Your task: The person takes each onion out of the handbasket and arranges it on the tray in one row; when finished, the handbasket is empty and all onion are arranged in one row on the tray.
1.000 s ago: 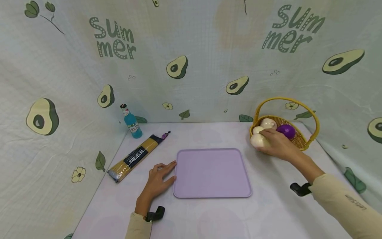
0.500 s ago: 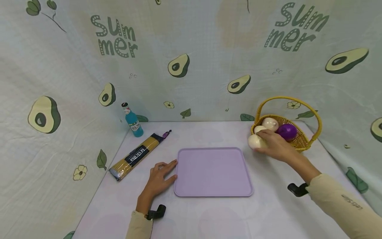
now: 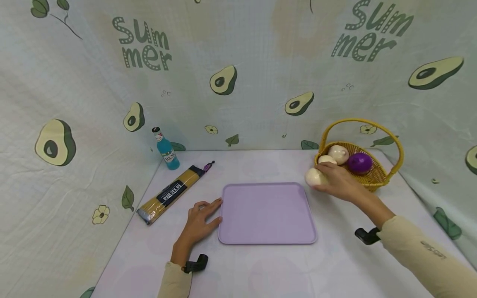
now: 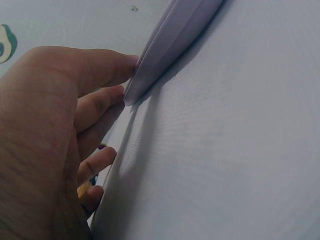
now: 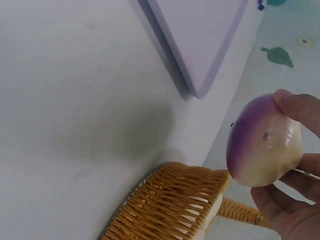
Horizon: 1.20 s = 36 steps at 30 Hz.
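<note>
My right hand [image 3: 338, 182] grips a round cream-and-purple turnip [image 5: 262, 142] between thumb and fingers. It is held in the air at the left side of a yellow wicker basket [image 3: 379, 176]; in the head view only its pale side [image 3: 314, 177] shows. Inside the basket lie pale round vegetables [image 3: 338, 154] and a glossy purple one [image 3: 360, 163]. My left hand [image 3: 199, 223] rests at the left edge of a lilac tray [image 3: 268, 213], thumb and fingertips touching its rim. The left wrist view shows those fingertips [image 4: 131, 62] against the tray's side.
A pasta packet [image 3: 171, 192] lies slanted left of the tray, with a small purple-wrapped item [image 3: 208, 166] at its far end. Behind it stands a blue bottle [image 3: 167, 151]. A printed cloth [image 3: 257, 54] hangs along the back of the table. The basket's tall handle [image 3: 363, 120] arches above it.
My right hand has moved left with the turnip, drawing it away from the basket. The left hand stays at the tray's edge. The head view has shifted slightly.
</note>
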{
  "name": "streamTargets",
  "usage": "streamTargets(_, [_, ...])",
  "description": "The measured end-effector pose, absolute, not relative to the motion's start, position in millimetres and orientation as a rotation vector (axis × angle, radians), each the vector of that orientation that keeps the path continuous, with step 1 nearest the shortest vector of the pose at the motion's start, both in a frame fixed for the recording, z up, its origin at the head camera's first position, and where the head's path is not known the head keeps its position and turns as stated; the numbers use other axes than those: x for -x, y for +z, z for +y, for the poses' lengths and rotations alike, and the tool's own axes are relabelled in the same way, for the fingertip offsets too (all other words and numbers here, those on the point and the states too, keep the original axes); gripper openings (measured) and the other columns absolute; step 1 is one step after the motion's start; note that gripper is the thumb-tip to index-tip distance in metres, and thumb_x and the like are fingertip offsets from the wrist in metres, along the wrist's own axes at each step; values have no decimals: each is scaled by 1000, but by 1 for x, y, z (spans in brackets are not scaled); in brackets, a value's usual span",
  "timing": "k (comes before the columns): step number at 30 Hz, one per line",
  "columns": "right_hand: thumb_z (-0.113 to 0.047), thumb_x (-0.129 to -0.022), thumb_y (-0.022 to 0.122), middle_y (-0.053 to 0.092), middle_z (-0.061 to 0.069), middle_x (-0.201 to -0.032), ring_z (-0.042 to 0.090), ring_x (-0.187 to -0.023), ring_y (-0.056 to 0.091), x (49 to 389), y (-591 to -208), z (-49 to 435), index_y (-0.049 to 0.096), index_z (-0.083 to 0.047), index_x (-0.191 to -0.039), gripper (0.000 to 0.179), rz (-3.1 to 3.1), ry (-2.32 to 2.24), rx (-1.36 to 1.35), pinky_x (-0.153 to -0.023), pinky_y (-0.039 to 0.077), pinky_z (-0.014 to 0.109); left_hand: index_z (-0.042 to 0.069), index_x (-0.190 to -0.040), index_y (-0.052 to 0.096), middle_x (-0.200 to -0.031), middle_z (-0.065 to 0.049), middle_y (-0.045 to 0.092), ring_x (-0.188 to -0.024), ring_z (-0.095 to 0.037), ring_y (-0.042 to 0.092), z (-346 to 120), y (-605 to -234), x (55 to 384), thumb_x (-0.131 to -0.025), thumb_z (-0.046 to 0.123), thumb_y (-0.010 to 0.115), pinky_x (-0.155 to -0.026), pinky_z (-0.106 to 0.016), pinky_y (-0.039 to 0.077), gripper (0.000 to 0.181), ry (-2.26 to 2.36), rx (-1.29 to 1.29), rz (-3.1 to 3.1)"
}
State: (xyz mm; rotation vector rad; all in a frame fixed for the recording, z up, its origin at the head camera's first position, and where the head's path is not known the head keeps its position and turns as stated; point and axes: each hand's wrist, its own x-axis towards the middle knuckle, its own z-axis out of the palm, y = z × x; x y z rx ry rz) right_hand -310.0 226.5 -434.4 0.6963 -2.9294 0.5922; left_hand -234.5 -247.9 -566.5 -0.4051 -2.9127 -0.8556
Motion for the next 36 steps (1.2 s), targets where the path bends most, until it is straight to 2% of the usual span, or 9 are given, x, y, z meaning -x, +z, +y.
streamTargets(12, [-27, -85, 81, 48, 33, -140, 49, -126, 47, 311, -442, 215, 55, 9, -135, 67, -2936, 630, -749, -103, 37, 62, 36, -151, 44, -151, 22, 43, -130, -21, 36, -247, -568, 234, -95, 51, 62, -102, -47, 24, 61, -866, 409, -2890])
streamTargets(23, [-29, -84, 82, 53, 27, -137, 45, -123, 51, 311, -446, 204, 57, 7, -133, 65, -2901, 623, -785, -101, 40, 60, 31, -150, 49, -150, 17, 46, -128, -23, 38, -245, -565, 233, -94, 48, 65, -99, -49, 26, 61, -874, 430, -2851])
streamTargets(36, [-26, -83, 82, 54, 28, -136, 45, -125, 49, 315, -449, 184, 57, 8, -133, 65, -2883, 631, -851, -103, 38, 58, 31, -150, 48, -150, 17, 46, -129, -23, 39, -246, -563, 234, -94, 49, 63, -99, -49, 26, 61, -857, 436, -2861])
